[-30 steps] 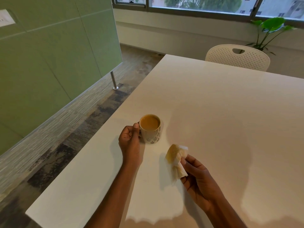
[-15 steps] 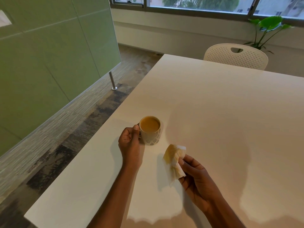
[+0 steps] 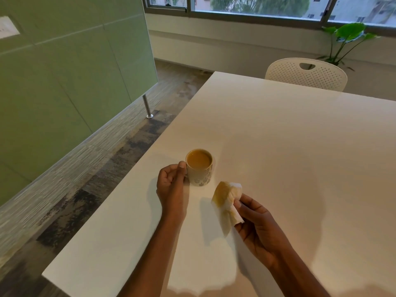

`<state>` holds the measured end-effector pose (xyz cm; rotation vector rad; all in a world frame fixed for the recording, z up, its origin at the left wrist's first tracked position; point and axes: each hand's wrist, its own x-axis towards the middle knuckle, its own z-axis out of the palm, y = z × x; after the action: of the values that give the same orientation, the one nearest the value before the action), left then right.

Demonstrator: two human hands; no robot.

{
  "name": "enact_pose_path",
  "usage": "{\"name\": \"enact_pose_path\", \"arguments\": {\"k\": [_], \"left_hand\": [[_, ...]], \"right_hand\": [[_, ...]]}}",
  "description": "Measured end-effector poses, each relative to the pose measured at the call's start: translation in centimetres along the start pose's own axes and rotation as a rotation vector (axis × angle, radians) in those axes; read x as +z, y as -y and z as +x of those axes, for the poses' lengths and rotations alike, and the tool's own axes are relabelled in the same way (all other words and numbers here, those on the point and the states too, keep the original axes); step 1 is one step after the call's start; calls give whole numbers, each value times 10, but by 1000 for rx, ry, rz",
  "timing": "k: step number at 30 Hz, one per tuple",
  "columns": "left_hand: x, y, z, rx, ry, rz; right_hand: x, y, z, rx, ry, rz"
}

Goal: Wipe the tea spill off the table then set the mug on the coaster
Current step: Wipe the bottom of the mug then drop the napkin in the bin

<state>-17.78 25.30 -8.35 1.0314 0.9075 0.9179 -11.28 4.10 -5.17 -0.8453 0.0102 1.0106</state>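
A small patterned mug [image 3: 200, 170] full of milky tea stands on the white table [image 3: 289, 146] near its left edge. My left hand [image 3: 170, 185] grips the mug's handle side, thumb against the rim. Right of the mug, my right hand [image 3: 259, 228] pinches a crumpled white tissue [image 3: 227, 200], stained tea-brown along its upper left, and holds it just above the tabletop. I see no spill on the table around the mug. No coaster is in view.
The table's left edge runs diagonally close to the mug, with patterned floor below. A green partition [image 3: 64, 82] stands at left. A white perforated chair [image 3: 306, 75] sits at the far edge, a potted plant [image 3: 347, 37] behind it by the window.
Both hands, the mug and the tissue keep nearly the same pose. The camera has shifted slightly.
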Motion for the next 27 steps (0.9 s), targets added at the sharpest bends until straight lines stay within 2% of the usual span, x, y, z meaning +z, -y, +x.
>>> {"name": "enact_pose_path", "arguments": {"k": [4,8,11,14,21,24,27], "left_hand": [[-23,-1,-24,-198,21,-117],[-46,-6,-57,-549,356,-1],[-61,-12,-85,-677,556,-202],[-70,-21,-107,-623,586,-367],[-90,-54,-142,-479,456,-399],[-105,-67,-155,-402,414,-305],[-121,-72,-167,-309,305,-172]], "right_hand": [[12,2,-4,-1,39,-9],[22,7,-8,-1,125,-28],[27,11,-12,8,181,-53],[28,14,-15,10,218,-114],[46,13,-32,29,271,-278],[55,9,-37,25,266,-420],[61,4,-44,-10,341,-577]]}}
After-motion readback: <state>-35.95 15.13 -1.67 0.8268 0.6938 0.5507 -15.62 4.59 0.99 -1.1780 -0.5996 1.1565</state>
